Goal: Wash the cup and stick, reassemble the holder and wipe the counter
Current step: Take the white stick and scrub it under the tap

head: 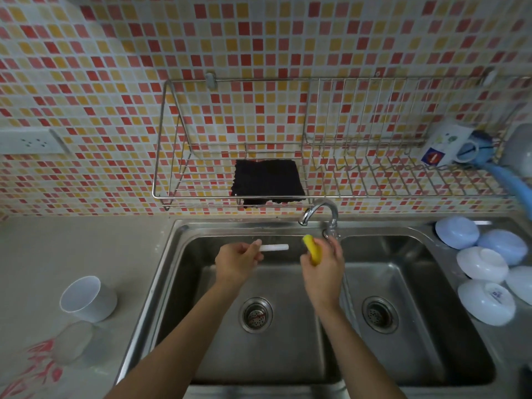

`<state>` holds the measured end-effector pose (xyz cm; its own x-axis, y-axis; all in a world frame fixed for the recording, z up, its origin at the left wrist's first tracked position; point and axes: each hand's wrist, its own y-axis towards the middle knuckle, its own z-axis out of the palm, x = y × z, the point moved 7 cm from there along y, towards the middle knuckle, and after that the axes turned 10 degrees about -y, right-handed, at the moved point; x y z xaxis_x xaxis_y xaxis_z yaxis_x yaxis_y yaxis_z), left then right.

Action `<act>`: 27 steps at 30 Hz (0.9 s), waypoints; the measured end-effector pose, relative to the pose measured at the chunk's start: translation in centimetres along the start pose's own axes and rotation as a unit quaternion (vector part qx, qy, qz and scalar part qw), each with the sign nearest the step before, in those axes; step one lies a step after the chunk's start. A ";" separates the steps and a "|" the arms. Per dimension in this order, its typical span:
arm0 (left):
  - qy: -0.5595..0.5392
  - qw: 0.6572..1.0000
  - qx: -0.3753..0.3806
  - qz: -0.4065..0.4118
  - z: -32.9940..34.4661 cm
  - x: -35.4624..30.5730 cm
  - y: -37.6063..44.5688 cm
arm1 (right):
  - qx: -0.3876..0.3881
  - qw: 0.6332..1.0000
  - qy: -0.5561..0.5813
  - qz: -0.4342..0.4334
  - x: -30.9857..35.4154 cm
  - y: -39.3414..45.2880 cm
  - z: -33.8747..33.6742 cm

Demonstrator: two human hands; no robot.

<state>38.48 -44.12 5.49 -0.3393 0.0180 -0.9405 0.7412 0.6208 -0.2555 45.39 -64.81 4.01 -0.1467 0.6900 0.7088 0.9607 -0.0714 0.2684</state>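
Left hand (236,262) pinching the stick (275,247), right hand (324,264) gripping the sponge (311,249) (fingers reaching toward the tap), we are risking it slipping toward the drain (256,314).

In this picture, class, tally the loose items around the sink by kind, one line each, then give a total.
Upturned bowls: 5
White cup: 1
White stick: 1
Yellow sponge: 1
Dark cloth: 1
Mug: 1
Total: 10

My sink (184,283) is brushed steel; at nine o'clock the cup (87,299) is matt white plastic; wall rack (259,180) shiny wire.
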 end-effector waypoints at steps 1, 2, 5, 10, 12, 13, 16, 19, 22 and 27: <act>0.001 1.000 0.018 0.005 0.6 -0.4 0.3 | -0.002 1.000 -0.005 0.025 -1.5 1.3 0.3; -0.004 0.999 0.038 0.008 1.3 -0.8 0.7 | 0.001 0.999 -0.006 0.042 -2.8 2.5 0.6; -0.004 0.997 0.079 0.016 3.5 -1.2 1.5 | 0.060 0.993 -0.005 0.103 -5.6 5.5 2.3; 0.030 0.993 0.109 0.044 5.9 -1.5 2.6 | 0.163 0.977 -0.011 0.138 -8.2 7.7 5.4; 0.055 0.990 0.117 0.060 6.6 -1.8 3.0 | 0.169 0.975 -0.008 0.143 -8.6 8.2 5.7; 0.068 0.989 0.118 0.065 6.8 -1.9 3.1 | 0.175 0.975 -0.013 0.138 -8.4 8.1 5.8; 0.089 0.984 0.125 0.086 7.9 -2.3 3.4 | 0.191 0.976 -0.042 0.098 -7.7 7.5 6.9; 0.083 0.983 0.136 0.091 9.0 -2.5 3.7 | 0.173 0.981 -0.031 0.085 -7.4 7.0 6.8; 0.091 0.980 0.140 0.104 9.7 -2.7 3.9 | 0.157 0.982 0.004 0.107 -7.9 6.9 6.0; 0.080 0.978 0.149 0.120 10.6 -2.6 3.8 | 0.128 0.987 0.032 0.096 -8.0 6.4 4.5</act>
<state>48.25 -50.10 4.58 -0.2032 0.2736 -0.9401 0.9388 0.3274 -0.1076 53.81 -67.53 -2.86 0.0375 0.6340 0.7724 0.9991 -0.0067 -0.0429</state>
